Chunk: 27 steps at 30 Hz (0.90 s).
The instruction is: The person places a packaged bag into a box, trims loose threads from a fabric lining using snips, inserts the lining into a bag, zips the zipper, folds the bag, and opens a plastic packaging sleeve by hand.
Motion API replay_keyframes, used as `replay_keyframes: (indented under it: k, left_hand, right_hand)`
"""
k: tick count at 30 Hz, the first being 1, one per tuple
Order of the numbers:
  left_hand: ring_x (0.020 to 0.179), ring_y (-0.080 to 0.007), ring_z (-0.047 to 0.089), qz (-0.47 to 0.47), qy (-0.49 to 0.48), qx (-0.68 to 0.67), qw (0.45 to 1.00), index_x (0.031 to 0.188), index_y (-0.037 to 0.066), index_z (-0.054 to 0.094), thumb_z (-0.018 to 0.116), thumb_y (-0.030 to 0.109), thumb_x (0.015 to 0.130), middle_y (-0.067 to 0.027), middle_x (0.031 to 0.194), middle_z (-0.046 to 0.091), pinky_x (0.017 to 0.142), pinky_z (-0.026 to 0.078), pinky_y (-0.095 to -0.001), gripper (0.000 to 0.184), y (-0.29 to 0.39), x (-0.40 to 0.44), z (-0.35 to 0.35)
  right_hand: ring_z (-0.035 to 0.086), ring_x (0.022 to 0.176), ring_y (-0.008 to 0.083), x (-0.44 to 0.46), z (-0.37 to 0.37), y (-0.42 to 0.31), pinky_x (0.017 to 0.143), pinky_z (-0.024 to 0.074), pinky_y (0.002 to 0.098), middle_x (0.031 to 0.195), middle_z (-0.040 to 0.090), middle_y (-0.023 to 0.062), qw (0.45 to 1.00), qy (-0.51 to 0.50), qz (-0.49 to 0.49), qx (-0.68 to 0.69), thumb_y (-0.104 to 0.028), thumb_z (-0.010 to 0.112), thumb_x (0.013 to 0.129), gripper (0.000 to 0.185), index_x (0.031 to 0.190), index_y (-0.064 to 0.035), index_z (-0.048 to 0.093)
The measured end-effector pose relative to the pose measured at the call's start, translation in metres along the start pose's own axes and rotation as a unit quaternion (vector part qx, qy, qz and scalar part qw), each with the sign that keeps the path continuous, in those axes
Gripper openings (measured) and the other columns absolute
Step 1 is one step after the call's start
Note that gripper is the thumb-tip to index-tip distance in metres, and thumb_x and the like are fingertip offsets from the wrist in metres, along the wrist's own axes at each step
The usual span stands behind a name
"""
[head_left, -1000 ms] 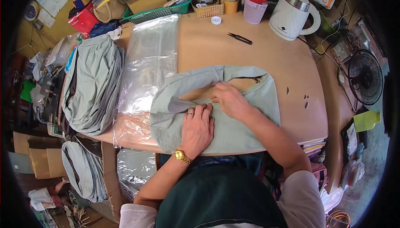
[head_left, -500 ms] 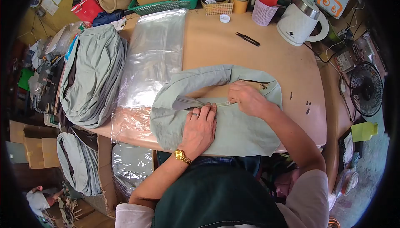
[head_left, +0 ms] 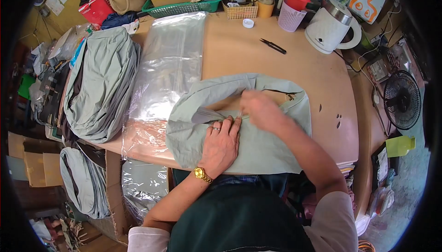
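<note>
A grey-green fabric piece [head_left: 276, 148] lies on the tan table in front of me, with a long opening across its upper part. My left hand [head_left: 221, 144], with a ring and a gold watch, presses on the cloth just below the opening, fingertips at its edge. My right hand [head_left: 260, 109] is blurred by motion; its fingers are closed over the opening's lower edge, beside my left fingertips. What it pinches is too small to make out. A dark strip with a small metallic piece [head_left: 290, 96] shows at the opening's right end.
Clear plastic bags [head_left: 168, 63] lie left of the cloth, beside a stack of similar grey fabric pieces [head_left: 101, 86]. Black thread snips [head_left: 273, 46], a white roll [head_left: 248, 23] and a white kettle [head_left: 329, 26] are farther back. A fan [head_left: 402, 100] stands right.
Over the last second my right hand went right along the opening's edge, then came back left near my left fingers. My left hand stays pressed on the cloth. The view shifted slightly.
</note>
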<state>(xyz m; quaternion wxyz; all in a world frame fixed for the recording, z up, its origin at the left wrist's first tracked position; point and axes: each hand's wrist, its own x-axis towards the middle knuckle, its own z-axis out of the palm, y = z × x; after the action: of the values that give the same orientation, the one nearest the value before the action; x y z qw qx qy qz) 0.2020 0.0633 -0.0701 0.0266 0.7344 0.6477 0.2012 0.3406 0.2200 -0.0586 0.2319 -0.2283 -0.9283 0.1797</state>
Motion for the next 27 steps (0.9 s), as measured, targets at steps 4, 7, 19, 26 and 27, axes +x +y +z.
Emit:
replay_keyframes:
  k: [4, 7, 19, 26, 27]
  left_hand:
    - [0.102, -0.0309, 0.052, 0.001, 0.000, 0.008, 1.000, 0.136, 0.006, 0.050, 0.059, 0.014, 0.089, -0.0127, 0.124, 0.054, 0.088, 0.044, -0.0416, 0.048, 0.001, 0.002, -0.003]
    - [0.102, -0.0309, 0.052, -0.001, -0.005, -0.001, 1.000, 0.136, 0.006, 0.051, 0.059, 0.015, 0.089, -0.0127, 0.125, 0.054, 0.089, 0.043, -0.0423, 0.048, 0.000, 0.003, -0.004]
    - [0.098, -0.0245, 0.054, 0.014, 0.021, 0.036, 0.999, 0.132, 0.004, 0.055, 0.059, 0.016, 0.088, -0.0078, 0.137, 0.054, 0.083, 0.042, -0.0390, 0.046, -0.001, 0.003, -0.002]
    - [0.099, -0.0246, 0.054, 0.008, 0.008, 0.033, 0.999, 0.132, 0.004, 0.055, 0.059, 0.016, 0.088, -0.0079, 0.138, 0.054, 0.084, 0.041, -0.0387, 0.046, -0.001, 0.003, 0.000]
    - [0.099, -0.0248, 0.054, 0.011, 0.009, 0.032, 0.999, 0.132, 0.004, 0.055, 0.059, 0.016, 0.088, -0.0078, 0.138, 0.053, 0.084, 0.041, -0.0385, 0.046, -0.001, 0.003, 0.000]
  right_hand:
    - [0.057, 0.084, 0.0362, 0.000, 0.007, 0.008, 0.075, 0.0459, 0.0440, 0.085, 0.058, 0.0147, 0.998, 0.028, 0.053, -0.022, 0.003, 0.065, 0.076, 0.006, 0.077, -0.0007, 0.060]
    - [0.057, 0.087, 0.0355, 0.001, -0.002, 0.002, 0.077, 0.0461, 0.0430, 0.086, 0.058, 0.0144, 0.995, 0.054, 0.060, -0.062, 0.004, 0.064, 0.073, 0.007, 0.077, -0.0011, 0.060]
    - [0.055, 0.084, 0.0343, -0.009, -0.020, -0.011, 0.074, 0.0451, 0.0422, 0.083, 0.054, 0.0134, 0.997, -0.060, -0.042, 0.037, 0.008, 0.063, 0.073, 0.011, 0.079, -0.0008, 0.058]
    - [0.055, 0.090, 0.0329, -0.011, -0.010, 0.000, 0.080, 0.0458, 0.0419, 0.084, 0.055, 0.0125, 0.990, -0.092, -0.043, 0.094, 0.006, 0.060, 0.069, 0.010, 0.075, -0.0010, 0.057]
    - [0.055, 0.090, 0.0329, -0.010, -0.011, 0.003, 0.080, 0.0458, 0.0419, 0.084, 0.055, 0.0125, 0.990, -0.093, -0.043, 0.096, 0.006, 0.060, 0.069, 0.010, 0.075, -0.0010, 0.057]
